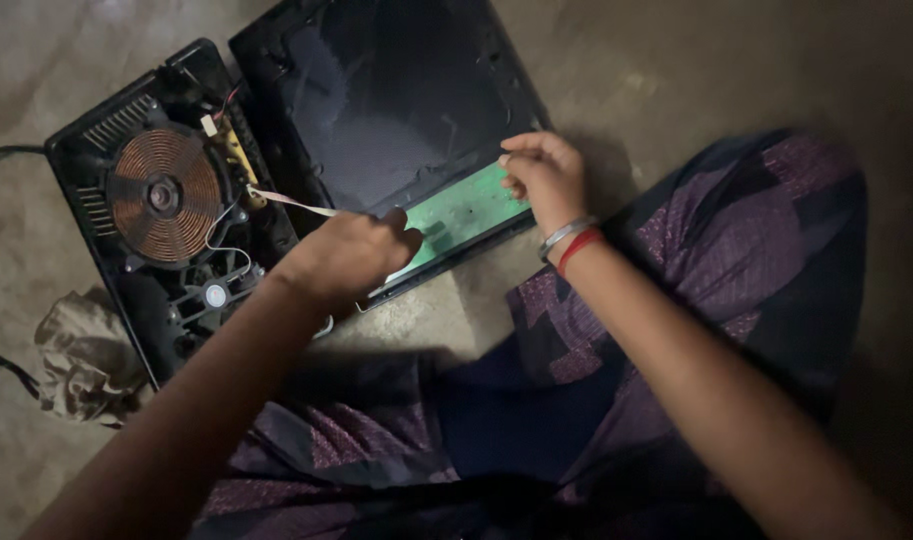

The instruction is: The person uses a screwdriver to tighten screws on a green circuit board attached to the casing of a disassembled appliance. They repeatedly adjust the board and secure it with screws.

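An opened induction cooker lies on the floor. Its black base [91, 215] shows a copper coil [164, 195] and a small fan [214, 294]. The flipped top panel [386, 100] lies beside it, with a green circuit board [466, 208] along its near edge. A flat white ribbon cable [291, 202] runs from the base toward the board. My left hand [346, 255] rests on the board's left end, fingers curled, near the cable's end. My right hand [544, 178] presses on the board's right end, fingers bent; a silver bangle and red thread circle the wrist.
A crumpled beige cloth [81, 355] lies at the base's near left corner. A black power cord [1, 155] trails off left. My lap in purple patterned fabric [696, 260] fills the lower frame. Bare concrete floor [676, 60] surrounds everything.
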